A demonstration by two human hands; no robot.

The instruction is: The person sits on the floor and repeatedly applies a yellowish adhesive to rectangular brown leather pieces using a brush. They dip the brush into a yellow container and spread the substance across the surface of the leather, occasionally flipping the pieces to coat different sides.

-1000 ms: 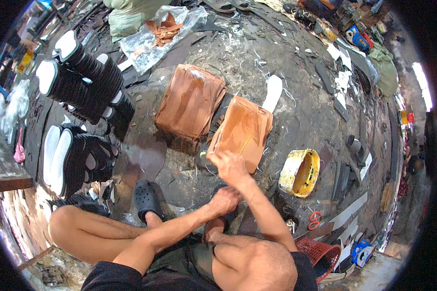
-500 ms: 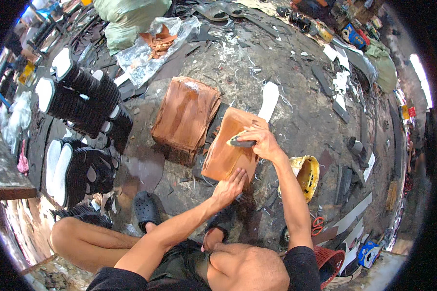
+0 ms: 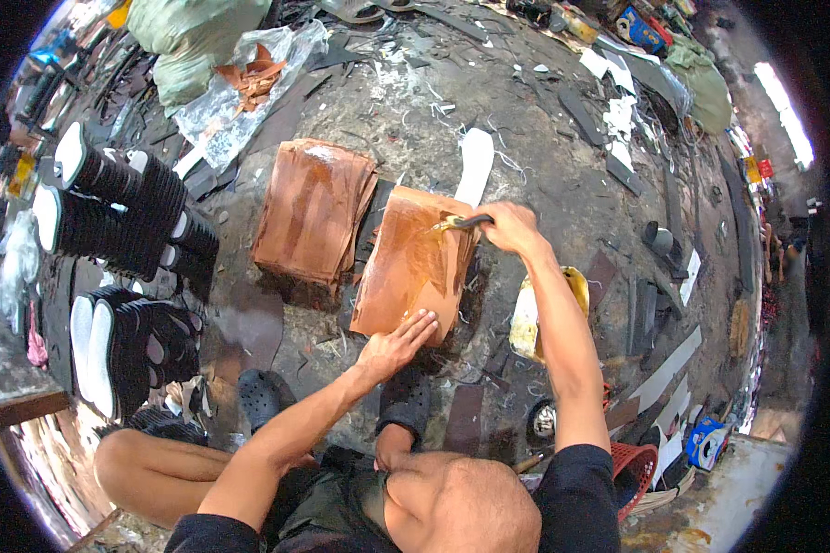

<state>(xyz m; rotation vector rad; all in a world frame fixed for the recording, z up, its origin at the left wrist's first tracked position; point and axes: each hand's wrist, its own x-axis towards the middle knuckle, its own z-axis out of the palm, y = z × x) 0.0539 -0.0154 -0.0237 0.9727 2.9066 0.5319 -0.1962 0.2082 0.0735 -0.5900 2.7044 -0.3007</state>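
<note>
A stack of tan-brown sheets [image 3: 387, 276] lies on the floor before me, its top sheet coated with a darker wet streak. My left hand [image 3: 398, 347] rests on the near edge with its fingers stretched flat. Gripped by its dark handle, a brush [image 3: 454, 223] with yellowish bristles is in my right hand [image 3: 513, 228], at the sheet's upper right part. Just beyond the stack lies a white sole-shaped piece [image 3: 475, 164]. A cut-open yellow container [image 3: 526, 321] stands on the right, partly behind my right forearm.
Left of my work sits another brown sheet stack [image 3: 309, 207]. Rows of black-and-white soles [image 3: 111, 221] stand at the far left. Leather scraps lie on a clear plastic bag [image 3: 249, 83] beside a pale green sack [image 3: 194, 46]. A red basket [image 3: 632, 475] is near my right elbow.
The brush has moved from the middle of the top sheet toward its upper right, and the dark wet area has grown. The whole view has shifted. My left hand stays at the near edge.
</note>
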